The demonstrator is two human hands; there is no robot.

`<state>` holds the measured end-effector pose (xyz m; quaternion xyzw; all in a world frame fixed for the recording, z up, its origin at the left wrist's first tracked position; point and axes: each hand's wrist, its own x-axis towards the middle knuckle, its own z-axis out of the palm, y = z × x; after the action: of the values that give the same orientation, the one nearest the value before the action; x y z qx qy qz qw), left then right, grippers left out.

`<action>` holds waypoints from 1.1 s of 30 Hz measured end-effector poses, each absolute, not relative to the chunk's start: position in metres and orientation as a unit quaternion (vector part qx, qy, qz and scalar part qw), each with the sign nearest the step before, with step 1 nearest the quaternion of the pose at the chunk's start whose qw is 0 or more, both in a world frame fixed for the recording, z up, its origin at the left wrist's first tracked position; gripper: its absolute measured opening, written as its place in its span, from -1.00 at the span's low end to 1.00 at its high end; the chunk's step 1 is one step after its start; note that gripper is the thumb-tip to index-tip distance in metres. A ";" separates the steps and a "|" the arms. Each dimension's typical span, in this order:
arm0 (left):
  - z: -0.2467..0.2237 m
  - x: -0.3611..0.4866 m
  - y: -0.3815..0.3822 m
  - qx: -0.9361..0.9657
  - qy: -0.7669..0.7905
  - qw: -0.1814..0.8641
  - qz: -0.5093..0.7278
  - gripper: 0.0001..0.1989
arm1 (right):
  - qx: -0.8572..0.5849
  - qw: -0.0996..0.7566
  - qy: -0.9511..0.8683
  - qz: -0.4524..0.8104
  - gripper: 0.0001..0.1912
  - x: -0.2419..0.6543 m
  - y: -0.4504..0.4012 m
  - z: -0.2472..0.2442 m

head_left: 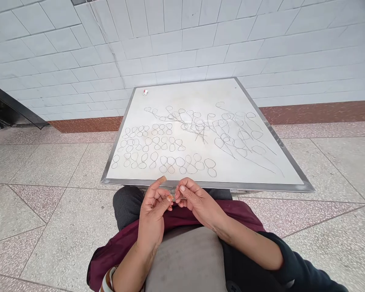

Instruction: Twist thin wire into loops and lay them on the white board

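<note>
Left hand (152,209), forefinger raised, right hand (197,200) just beside it, fingertips pinched, forearms (249,245) converging

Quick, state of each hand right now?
Left hand: partly closed, apparently holding a thin wire.
Right hand: closed, thumb pinched against fingers, apparently on the same thin wire.

Exposure bright, light flat and diffuse; source out of frame. White tabletop (182,95) and tiled wall (200,44) at 12 read pale, low contrast. Shadows soft. Frame corner at 2 dims slightly. Dark opening (10,106) at 9 and dark sleeve (304,259) at 4 lose detail. Wide-angle stretch toward edges, tile lines fan out. Left hand (152,213) at 7, right hand (202,205) at 5: fairly sharp, fine detail between fingertips unclear.
</note>
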<state>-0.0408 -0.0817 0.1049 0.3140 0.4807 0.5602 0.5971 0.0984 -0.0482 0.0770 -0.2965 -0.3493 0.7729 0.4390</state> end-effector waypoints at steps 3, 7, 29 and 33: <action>0.105 -0.040 -0.082 0.294 0.461 0.624 0.558 -0.60 | -0.292 0.434 -0.363 0.771 -0.73 0.099 -0.049 0.078; 0.103 -0.036 -0.085 0.246 0.442 0.660 0.556 -0.61 | -0.319 0.440 -0.409 0.733 -0.73 0.099 -0.048 0.075; 0.120 -0.057 -0.079 0.435 0.475 0.641 0.418 -0.47 | -0.355 0.439 -0.637 0.525 -0.87 0.117 -0.043 0.080; 0.125 -0.061 -0.075 0.450 0.486 0.641 0.387 -0.49 | -0.374 0.455 -0.622 0.516 -0.89 0.115 -0.044 0.081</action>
<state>-0.0610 -0.0746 0.1252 0.4502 0.4860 0.3874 0.6411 0.1152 -0.0440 0.0805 -0.3743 -0.6218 0.5159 0.4551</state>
